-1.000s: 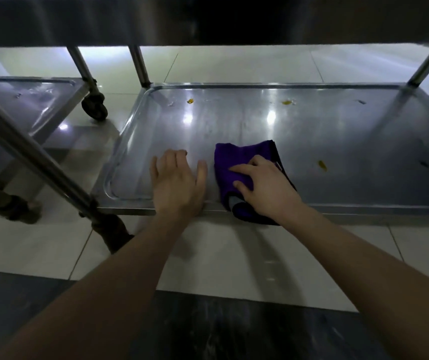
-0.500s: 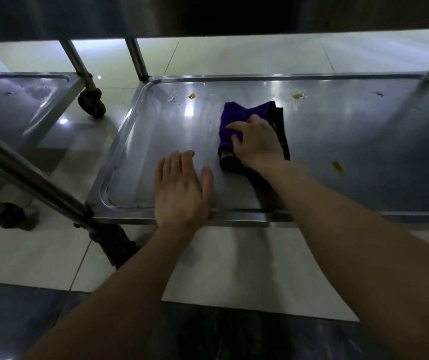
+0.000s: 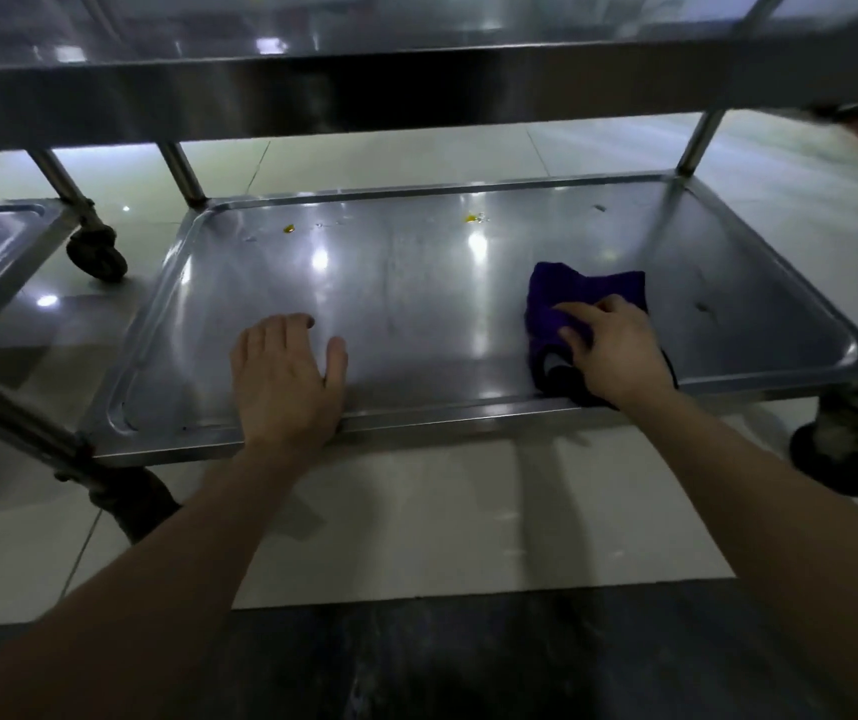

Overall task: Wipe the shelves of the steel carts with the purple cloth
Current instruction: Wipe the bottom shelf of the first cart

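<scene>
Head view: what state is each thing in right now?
purple cloth: bunched, on the lower shelf by its front rim.
right hand: grips the cloth, pressing it down.
left hand: flat, fingers straight, on the front rim.
lower shelf: soiled, yellow spots near its back rim.

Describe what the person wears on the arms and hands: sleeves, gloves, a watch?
Nothing that shows. The left hand and the right hand have no gloves and no visible ring. The left arm and the right arm are bare down to the picture's edge: no sleeve, watch or bracelet. The light is dim, so small details may escape.
</scene>
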Demonstrator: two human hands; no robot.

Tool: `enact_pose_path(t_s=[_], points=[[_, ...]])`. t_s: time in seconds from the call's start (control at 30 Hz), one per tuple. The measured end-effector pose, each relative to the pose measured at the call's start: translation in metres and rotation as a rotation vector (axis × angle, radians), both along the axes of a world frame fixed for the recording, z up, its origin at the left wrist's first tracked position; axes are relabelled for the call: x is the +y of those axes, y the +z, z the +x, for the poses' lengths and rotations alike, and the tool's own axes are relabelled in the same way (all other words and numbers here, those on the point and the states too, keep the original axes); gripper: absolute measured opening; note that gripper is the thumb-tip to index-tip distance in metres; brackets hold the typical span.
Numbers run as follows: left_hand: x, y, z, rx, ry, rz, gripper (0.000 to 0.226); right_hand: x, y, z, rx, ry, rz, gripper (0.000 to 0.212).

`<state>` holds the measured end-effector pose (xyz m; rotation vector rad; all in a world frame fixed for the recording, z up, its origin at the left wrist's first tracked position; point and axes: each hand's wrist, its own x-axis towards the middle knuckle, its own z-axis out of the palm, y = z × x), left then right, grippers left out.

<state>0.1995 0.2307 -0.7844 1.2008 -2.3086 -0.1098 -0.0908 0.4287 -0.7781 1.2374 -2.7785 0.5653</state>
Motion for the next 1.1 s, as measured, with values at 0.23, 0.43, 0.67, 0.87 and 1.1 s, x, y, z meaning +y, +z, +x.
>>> enact_pose_path(t_s=[0.23, 0.43, 0.67, 0.87, 1.1], points=[[0.052, -0.006, -0.087, -0.028, -0.152, 0.033, 0.051, -0.014, 0.001, 0.004, -0.011, 0.065, 0.027, 0.043], [0.049, -0.019, -0.090, -0.100, -0.129, 0.053, 0.072, -0.054, 0.002, -0.038, 0.009, 0.064, 0.042, 0.038], [0.049, -0.019, -0.089, -0.077, -0.183, 0.033, 0.067, -0.125, 0.001, -0.033, -0.007, 0.077, -0.045, 0.038], [0.044, -0.018, -0.081, -0.030, -0.186, 0.028, 0.066, -0.083, -0.007, 0.004, -0.048, 0.366, -0.085, 0.034], [0.038, -0.015, -0.068, -0.068, -0.176, 0.050, 0.068, -0.008, 0.002, 0.005, -0.135, 0.305, -0.070, 0.032]])
